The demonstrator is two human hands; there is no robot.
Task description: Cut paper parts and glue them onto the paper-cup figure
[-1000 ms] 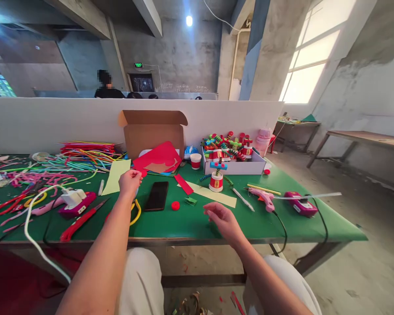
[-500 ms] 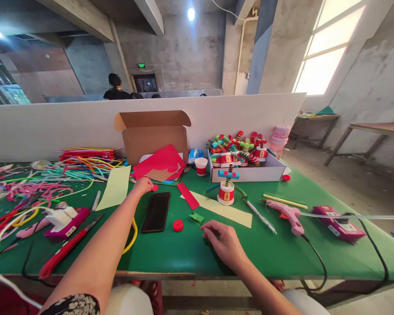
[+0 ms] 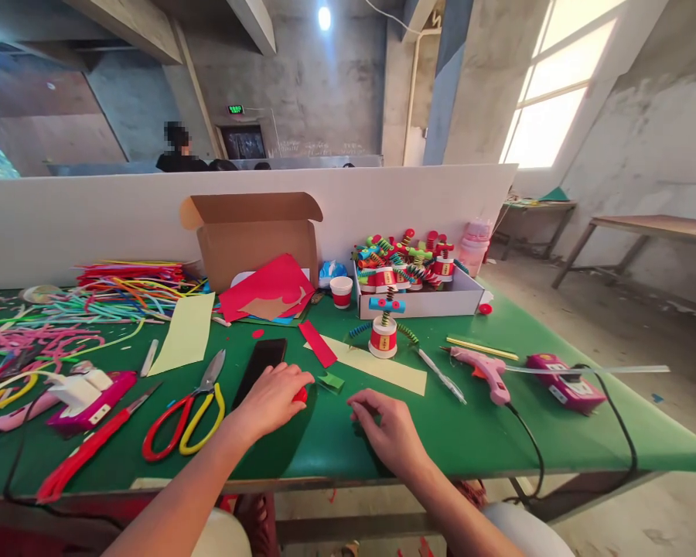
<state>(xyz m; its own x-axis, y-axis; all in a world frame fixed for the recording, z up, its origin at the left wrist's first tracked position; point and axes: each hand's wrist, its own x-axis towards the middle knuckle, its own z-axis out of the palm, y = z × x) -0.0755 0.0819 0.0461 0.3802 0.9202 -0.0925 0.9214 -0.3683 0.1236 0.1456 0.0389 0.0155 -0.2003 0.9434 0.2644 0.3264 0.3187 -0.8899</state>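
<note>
My left hand (image 3: 274, 398) lies palm down beside the black phone (image 3: 260, 370), its fingers closed over a small round red piece (image 3: 301, 395) that shows at the fingertips. My right hand (image 3: 387, 429) rests near the table's front, fingers curled toward the thumb; whatever is between them, if anything, cannot be made out. Between the hands and a little farther back is a folded green paper piece (image 3: 330, 381). Behind it lie a red paper strip (image 3: 318, 344) and a long pale-yellow strip (image 3: 391, 367). A paper-cup figure (image 3: 383, 337) with coiled arms stands upright behind the yellow strip.
Red-and-yellow-handled scissors (image 3: 194, 410) and a craft knife (image 3: 96, 449) lie at left. Pipe cleaners (image 3: 121, 298) pile up behind. A white box (image 3: 423, 303) holds several figures. At right are a pink glue gun (image 3: 484, 373) and a corded purple power block (image 3: 565, 382).
My left hand has moved from the small red disc near the cardboard box toward me, onto the round red piece by the phone. The scissors are uncovered. My right hand keeps its pose.
</note>
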